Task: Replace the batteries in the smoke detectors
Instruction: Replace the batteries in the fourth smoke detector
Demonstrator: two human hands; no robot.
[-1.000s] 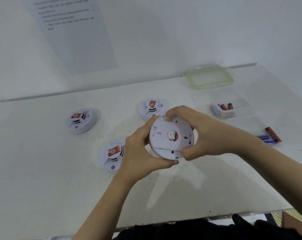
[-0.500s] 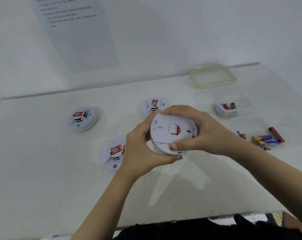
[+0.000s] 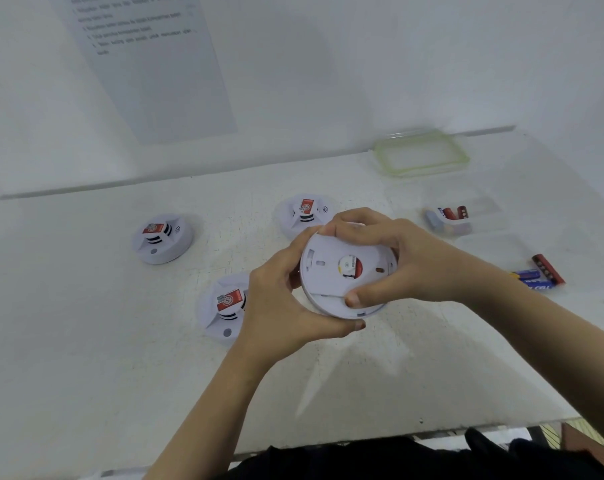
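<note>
Fingers (image 3: 359,220) of left hand (image 3: 279,306) and right hand (image 3: 414,258) clasp the smoke detector (image 3: 324,271).

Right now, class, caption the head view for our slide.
Left hand and right hand grip a round white smoke detector, back showing, over a white table.

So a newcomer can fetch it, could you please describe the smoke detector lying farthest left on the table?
On the white table, look at the left half. The smoke detector there lies alone, red label up; the rear detector and near detector are partly hidden behind the left hand and right hand.
</note>
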